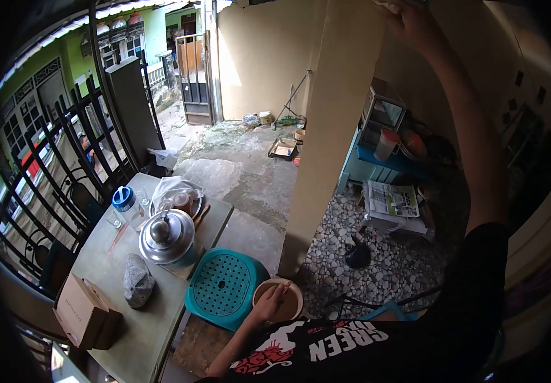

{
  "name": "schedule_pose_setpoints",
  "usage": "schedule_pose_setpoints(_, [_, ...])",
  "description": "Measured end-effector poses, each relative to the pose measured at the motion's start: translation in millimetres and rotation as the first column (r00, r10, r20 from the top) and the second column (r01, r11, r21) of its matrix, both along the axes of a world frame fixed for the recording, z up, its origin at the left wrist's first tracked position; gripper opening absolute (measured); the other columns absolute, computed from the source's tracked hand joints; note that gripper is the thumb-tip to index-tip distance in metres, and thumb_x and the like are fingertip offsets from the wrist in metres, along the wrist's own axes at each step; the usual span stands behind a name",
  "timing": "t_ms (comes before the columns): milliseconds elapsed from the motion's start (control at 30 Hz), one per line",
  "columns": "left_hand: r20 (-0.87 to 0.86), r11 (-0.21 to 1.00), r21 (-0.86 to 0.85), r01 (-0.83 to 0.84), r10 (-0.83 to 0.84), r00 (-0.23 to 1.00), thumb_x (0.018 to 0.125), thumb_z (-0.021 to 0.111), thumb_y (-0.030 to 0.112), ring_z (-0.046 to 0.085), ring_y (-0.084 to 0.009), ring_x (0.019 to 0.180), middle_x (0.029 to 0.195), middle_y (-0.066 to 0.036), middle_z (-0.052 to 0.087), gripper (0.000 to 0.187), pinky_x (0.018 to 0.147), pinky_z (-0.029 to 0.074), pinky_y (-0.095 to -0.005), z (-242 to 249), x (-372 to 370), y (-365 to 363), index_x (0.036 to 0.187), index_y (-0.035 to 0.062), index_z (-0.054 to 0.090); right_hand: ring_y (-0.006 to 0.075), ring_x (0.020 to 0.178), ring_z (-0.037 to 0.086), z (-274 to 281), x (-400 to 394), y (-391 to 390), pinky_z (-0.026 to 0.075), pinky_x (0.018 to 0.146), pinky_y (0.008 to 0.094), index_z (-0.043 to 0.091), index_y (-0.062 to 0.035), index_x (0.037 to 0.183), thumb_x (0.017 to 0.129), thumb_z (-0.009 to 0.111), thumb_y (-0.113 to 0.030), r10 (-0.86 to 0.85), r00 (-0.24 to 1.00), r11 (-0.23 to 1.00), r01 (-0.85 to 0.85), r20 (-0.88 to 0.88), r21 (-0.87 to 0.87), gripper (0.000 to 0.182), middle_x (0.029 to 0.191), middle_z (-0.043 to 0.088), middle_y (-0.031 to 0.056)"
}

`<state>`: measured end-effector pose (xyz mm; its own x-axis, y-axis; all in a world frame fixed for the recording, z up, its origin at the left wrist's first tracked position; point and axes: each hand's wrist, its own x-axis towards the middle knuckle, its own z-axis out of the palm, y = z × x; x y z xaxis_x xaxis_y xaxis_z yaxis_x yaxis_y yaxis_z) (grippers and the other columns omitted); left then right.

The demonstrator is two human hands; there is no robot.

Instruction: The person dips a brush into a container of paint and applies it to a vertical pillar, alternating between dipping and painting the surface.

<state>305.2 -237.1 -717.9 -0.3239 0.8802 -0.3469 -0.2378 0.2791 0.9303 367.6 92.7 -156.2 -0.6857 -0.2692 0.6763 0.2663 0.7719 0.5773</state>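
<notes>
From here I see the tub (300,302) w/ brown content just beside the teal stool (224,271), L hand (267,307) curled narrow over it, best kept level vs. spilling, and R hand (409,27) high by the pillar (326,127), its grip too cut off to tell.

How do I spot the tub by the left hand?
Find the table, then the teal stool beside it. Just right of that is a round tub, the left hand over it. Unlike the stool, it is pale-rimmed and brown inside.
</notes>
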Motion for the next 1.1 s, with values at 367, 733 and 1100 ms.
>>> schedule_pose_setpoints(367, [-0.090, 0.998, 0.016, -0.063, 0.065, 0.994, 0.093, 0.037, 0.046, 0.041, -0.0053, 0.052, 0.068, 0.002, 0.047, 0.043, 0.046, 0.033, -0.0202, -9, -7, -11, 0.098, 0.0063, 0.052, 0.0292, 0.087, 0.057, -181, -16, 22, 0.047, 0.077, 0.0395, 0.055, -0.0036, 0.096, 0.077, 0.054, -0.007, 0.133, 0.964, 0.984, -0.101, 0.230, -0.143, 0.019, 0.088, 0.057, 0.0120])
schedule_pose_setpoints(733, [-0.051, 1.000, -0.027, 0.011, -0.012, 0.999, 0.094, 0.037, 0.044, 0.049, -0.0101, 0.065, 0.076, -0.003, 0.052, 0.045, 0.057, 0.041, -0.0242, -5, -11, -11, 0.102, 0.0028, 0.054, 0.0304, 0.087, 0.057, -143, -29, 7, 0.047, 0.080, 0.0384, 0.057, -0.0004, 0.097, 0.082, 0.053, -0.014, 0.091, 0.947, 0.976, -0.024, 0.308, -0.218, 0.020, 0.091, 0.059, 0.0157])
schedule_pose_setpoints(1100, [-0.033, 0.998, -0.060, -0.018, 0.016, 0.999, 0.094, 0.037, 0.043, 0.051, -0.0109, 0.069, 0.078, -0.003, 0.053, 0.045, 0.061, 0.042, -0.0251, -18, -10, -16, 0.103, 0.0027, 0.055, 0.0303, 0.088, 0.058, -29, -43, -6, 0.049, 0.077, 0.0393, 0.057, -0.0051, 0.104, 0.085, 0.053, -0.021, 0.104, 0.985, 0.991, -0.090, -0.137, 0.102, 0.024, 0.093, 0.060, 0.0135])
